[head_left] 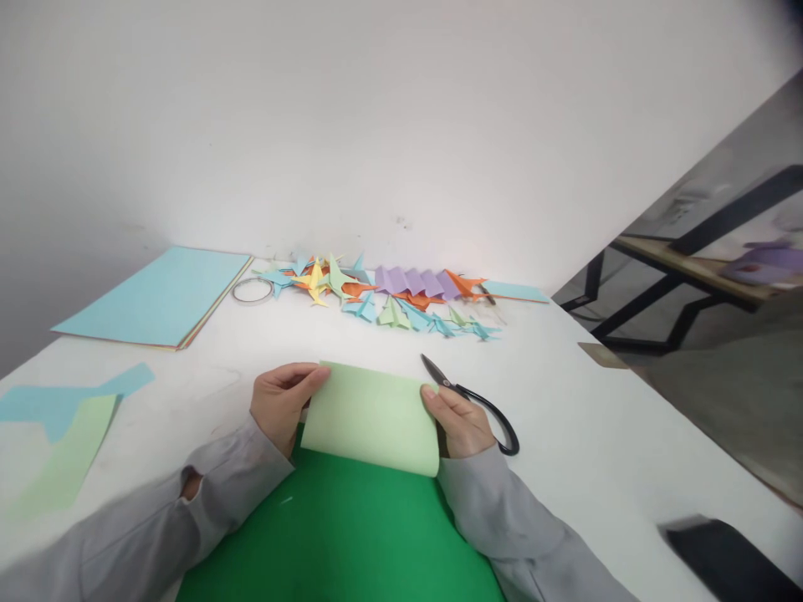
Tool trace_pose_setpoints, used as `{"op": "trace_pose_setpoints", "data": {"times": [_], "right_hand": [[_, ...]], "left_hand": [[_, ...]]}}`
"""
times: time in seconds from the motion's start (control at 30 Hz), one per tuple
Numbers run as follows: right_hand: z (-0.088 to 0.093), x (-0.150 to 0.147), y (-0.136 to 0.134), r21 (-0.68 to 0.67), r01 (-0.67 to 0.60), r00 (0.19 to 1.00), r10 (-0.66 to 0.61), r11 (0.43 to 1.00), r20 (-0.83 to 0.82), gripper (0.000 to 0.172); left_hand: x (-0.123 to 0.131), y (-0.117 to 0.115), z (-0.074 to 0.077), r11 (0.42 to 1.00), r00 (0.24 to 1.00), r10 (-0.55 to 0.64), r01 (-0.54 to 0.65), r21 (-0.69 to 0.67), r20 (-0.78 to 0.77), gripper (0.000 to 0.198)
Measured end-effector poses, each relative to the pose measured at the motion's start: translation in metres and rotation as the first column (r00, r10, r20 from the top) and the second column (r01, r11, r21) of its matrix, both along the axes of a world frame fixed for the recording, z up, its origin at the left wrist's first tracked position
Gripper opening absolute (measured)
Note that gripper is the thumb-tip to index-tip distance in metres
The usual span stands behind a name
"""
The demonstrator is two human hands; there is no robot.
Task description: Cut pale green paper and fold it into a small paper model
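A pale green sheet of paper [373, 418] is held up between my two hands, above a green surface [351, 527]. My left hand [285, 400] pinches its upper left corner between thumb and fingers. At the upper right corner, my right hand [461, 418] grips the paper the same way. The sheet's lower right edge curls a little. Black-handled scissors [495, 411] lie on the table just beyond my right hand, partly hidden by it, with the blades pointing away to the left.
Folded paper figures [319, 280] and a purple pleated strip [414, 282] line the wall. Blue-topped paper sheets [156, 293] and a wire ring [253, 289] sit at the back left. Blue scraps [56, 405] and a green scrap [69, 468] lie left; a black object [733, 556] lies front right.
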State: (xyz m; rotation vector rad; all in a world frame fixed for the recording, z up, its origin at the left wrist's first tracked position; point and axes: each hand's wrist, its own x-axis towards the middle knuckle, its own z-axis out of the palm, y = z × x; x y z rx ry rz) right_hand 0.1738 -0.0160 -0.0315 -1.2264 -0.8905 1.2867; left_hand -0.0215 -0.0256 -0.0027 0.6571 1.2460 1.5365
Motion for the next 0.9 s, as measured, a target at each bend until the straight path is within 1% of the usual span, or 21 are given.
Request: {"op": "trace_pose_setpoints", "data": {"times": [0.17, 0.27, 0.37, 0.47, 0.57, 0.63, 0.7, 0.8, 0.9], "right_hand": [[0.000, -0.001, -0.001, 0.017, -0.018, 0.999, 0.018, 1.000, 0.028, 0.042], [0.002, -0.001, -0.001, 0.024, -0.025, 0.998, 0.023, 0.999, 0.061, 0.043], [0.003, -0.001, -0.002, 0.036, -0.037, 0.997, 0.034, 0.999, 0.076, 0.043], [0.003, -0.001, -0.002, 0.038, -0.046, 0.995, 0.043, 0.998, 0.088, 0.043], [0.002, -0.001, -0.002, 0.043, -0.041, 0.994, 0.036, 0.998, 0.099, 0.045], [0.002, 0.000, -0.002, 0.042, -0.035, 0.994, 0.030, 0.998, 0.106, 0.044], [0.002, -0.001, -0.001, 0.046, -0.032, 0.994, 0.027, 0.998, 0.103, 0.044], [0.002, -0.001, -0.001, 0.056, -0.029, 0.995, 0.023, 0.998, 0.097, 0.045], [0.002, -0.001, 0.000, 0.054, -0.031, 0.995, 0.026, 0.998, 0.095, 0.046]], "left_hand": [[0.000, 0.001, -0.003, 0.998, 0.997, 0.069, -0.069, 0.009, -0.038, 0.025], [-0.001, 0.002, -0.002, 0.996, 0.995, 0.085, -0.084, 0.015, -0.054, 0.029], [-0.002, 0.003, -0.001, 0.996, 0.995, 0.073, -0.069, 0.057, -0.064, 0.030], [-0.002, 0.002, 0.000, 0.993, 0.991, 0.075, -0.065, 0.093, -0.111, 0.026], [-0.003, 0.001, 0.000, 0.995, 0.970, 0.074, -0.056, 0.084, -0.231, 0.018], [-0.004, 0.001, 0.000, 0.997, 0.939, 0.073, -0.055, 0.063, -0.335, 0.014], [-0.006, 0.002, -0.002, 0.998, 0.911, 0.059, -0.052, 0.028, -0.408, 0.013], [-0.008, 0.003, -0.003, 0.999, 0.897, 0.032, -0.038, -0.005, -0.441, 0.016], [-0.012, 0.005, -0.002, 0.999, 0.906, -0.023, 0.032, 0.013, -0.423, 0.016]]}}
